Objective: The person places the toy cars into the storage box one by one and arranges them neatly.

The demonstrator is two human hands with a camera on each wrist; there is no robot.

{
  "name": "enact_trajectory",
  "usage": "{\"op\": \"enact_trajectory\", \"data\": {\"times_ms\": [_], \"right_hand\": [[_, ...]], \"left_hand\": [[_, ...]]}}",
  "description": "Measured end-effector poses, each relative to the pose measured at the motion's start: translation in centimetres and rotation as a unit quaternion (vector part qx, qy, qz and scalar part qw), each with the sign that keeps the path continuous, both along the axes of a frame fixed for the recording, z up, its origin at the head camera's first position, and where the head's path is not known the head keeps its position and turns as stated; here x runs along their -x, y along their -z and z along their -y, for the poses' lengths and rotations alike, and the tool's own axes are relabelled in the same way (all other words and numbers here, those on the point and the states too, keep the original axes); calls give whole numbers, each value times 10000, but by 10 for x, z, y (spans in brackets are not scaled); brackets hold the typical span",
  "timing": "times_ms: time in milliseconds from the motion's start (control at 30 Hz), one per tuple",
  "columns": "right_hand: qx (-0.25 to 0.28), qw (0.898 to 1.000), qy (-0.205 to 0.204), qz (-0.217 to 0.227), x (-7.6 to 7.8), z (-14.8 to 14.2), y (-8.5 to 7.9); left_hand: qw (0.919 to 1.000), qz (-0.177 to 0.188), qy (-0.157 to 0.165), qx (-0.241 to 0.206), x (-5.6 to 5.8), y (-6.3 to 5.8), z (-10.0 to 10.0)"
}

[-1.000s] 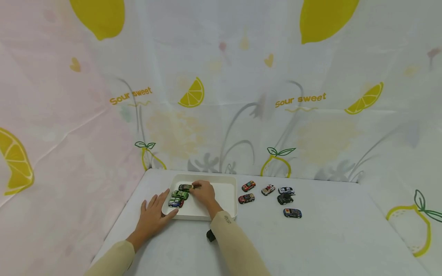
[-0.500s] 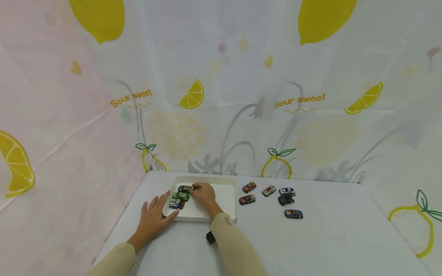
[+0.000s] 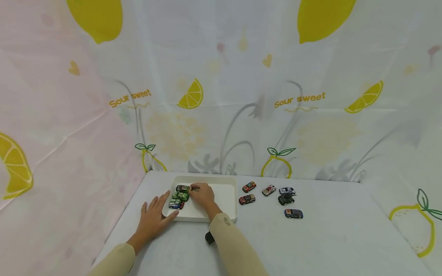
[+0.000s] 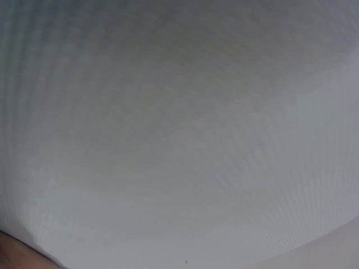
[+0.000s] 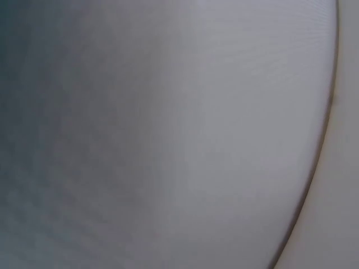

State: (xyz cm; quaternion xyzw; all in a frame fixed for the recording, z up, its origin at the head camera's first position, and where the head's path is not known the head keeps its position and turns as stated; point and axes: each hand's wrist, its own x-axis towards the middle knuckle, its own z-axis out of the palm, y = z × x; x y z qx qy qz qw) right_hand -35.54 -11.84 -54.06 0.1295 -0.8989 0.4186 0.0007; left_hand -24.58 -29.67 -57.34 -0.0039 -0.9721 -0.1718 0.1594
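Note:
In the head view, my right hand [image 3: 203, 194] is inside the white tray [image 3: 224, 195], fingertips pinching the right end of a dark green toy car [image 3: 183, 188]. Just in front of that car sits a bright green toy car [image 3: 180, 196]. A white, blue and red toy car [image 3: 176, 204] comes closest to the tray's front left. These form a row along the tray's left side. My left hand [image 3: 152, 218] rests with fingers spread at the tray's left edge, thumb by the front rim. Both wrist views show mostly blurred pale surface.
Right of the tray, on the white table [image 3: 331, 230], stand a red toy car [image 3: 249, 186], a dark red one [image 3: 247, 199], a white-and-red one [image 3: 268, 190], a white one [image 3: 287, 191], a black vehicle [image 3: 286, 199] and a blue one [image 3: 294, 213]. A black object [image 3: 209, 238] lies partly under the right sleeve.
The dark green toy car has shifted slightly left in the tray, with my right hand following it. My left hand keeps its place at the tray's edge.

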Motion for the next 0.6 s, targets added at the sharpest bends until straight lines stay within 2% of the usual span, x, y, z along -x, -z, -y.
{"op": "enact_trajectory", "data": {"times_ms": [267,433,600], "right_hand": [[-10,10000,-55,49,-2,1,2],[162,9996,-227,30,-2,2,1],[140,9997,-158,75,-1,3,0]], "left_hand": [[10000,51,10,-23,-1,3,-1],[9999,91,-47,-4,-3,-1,-2],[10000,69,-48,22,-2,-3,-1]]}}
